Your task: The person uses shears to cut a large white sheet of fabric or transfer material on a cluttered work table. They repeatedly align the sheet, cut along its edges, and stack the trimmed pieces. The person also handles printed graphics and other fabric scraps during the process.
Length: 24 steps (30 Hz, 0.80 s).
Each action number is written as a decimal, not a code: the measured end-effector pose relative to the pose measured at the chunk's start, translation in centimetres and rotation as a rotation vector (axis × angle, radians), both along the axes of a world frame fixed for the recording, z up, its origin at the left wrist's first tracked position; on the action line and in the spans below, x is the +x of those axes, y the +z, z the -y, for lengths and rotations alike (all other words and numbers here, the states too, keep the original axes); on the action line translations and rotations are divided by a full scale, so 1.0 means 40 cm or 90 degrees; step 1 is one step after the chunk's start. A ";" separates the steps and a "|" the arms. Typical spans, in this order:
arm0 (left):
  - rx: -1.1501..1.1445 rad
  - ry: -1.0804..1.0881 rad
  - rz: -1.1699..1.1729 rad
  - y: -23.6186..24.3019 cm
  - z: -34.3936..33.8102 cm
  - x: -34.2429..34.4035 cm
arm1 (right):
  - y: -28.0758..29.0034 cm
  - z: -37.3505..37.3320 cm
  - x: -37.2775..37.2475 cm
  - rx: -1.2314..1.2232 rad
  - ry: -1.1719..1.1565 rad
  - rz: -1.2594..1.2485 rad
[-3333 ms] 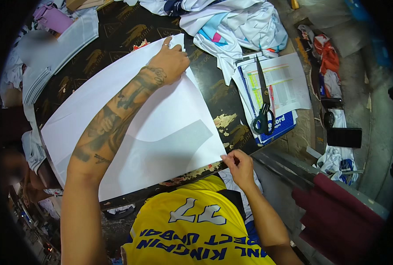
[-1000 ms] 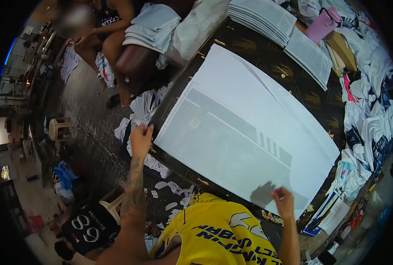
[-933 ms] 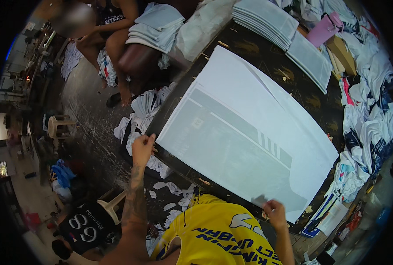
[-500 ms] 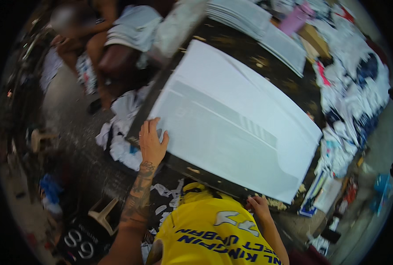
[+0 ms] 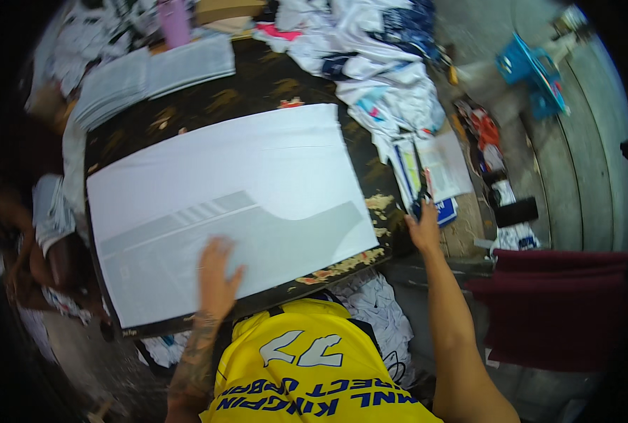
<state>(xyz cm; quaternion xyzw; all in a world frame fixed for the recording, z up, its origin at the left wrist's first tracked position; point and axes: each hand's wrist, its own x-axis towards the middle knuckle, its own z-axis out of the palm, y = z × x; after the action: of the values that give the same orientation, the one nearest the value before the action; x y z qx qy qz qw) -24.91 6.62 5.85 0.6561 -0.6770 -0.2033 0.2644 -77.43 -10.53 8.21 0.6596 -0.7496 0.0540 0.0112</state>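
A large white sheet (image 5: 214,159) with a grey printed pattern lies on the dark, chipped tabletop (image 5: 272,84). My left hand (image 5: 218,280) is over the sheet's near part, fingers apart and blurred; whether it touches is unclear. At the table's right, my right hand (image 5: 422,229) has its fingers closed on the handles of black scissors (image 5: 421,195), which point away from me over papers (image 5: 449,162) and a blue-covered pad (image 5: 446,215).
Folded grey pieces (image 5: 187,67), a pink tumbler (image 5: 173,20) and cardboard (image 5: 228,10) sit at the back. Loose white fabric (image 5: 391,77) covers the back right. A blue plastic item (image 5: 532,74) is far right, maroon cloth (image 5: 546,303) lower right. Another person's limbs (image 5: 49,271) show left.
My view has swung right. My right hand has reached from the table's near edge to the scissors and taken hold. My left hand has moved from the sheet's left corner onto its near middle.
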 end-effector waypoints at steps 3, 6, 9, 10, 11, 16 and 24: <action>-0.014 -0.201 -0.092 0.008 0.115 -0.276 | -0.070 0.001 -0.067 -0.015 0.054 0.081; 0.057 -0.260 -0.073 0.015 0.172 -0.439 | -0.086 0.034 -0.099 -0.196 0.069 0.184; 0.091 -0.268 -0.019 0.014 0.199 -0.517 | -0.032 0.107 -0.152 0.024 -0.051 0.170; 0.091 -0.274 -0.007 0.011 0.205 -0.533 | -0.011 0.131 -0.172 0.067 -0.018 0.158; 0.088 -0.277 0.004 0.007 0.209 -0.545 | 0.009 0.143 -0.194 0.095 -0.032 0.227; 0.054 -0.283 0.065 -0.016 0.229 -0.586 | 0.055 -0.001 -0.286 0.379 -0.121 0.782; -0.032 -0.322 0.059 -0.030 0.261 -0.574 | 0.115 -0.622 -0.164 0.709 -0.030 0.645</action>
<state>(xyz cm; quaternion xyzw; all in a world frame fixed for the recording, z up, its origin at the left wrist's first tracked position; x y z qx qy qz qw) -47.88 -3.82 4.66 0.4675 -0.8360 -0.2155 0.1899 -83.97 14.34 12.79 0.4457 -0.5934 -0.0363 -0.6693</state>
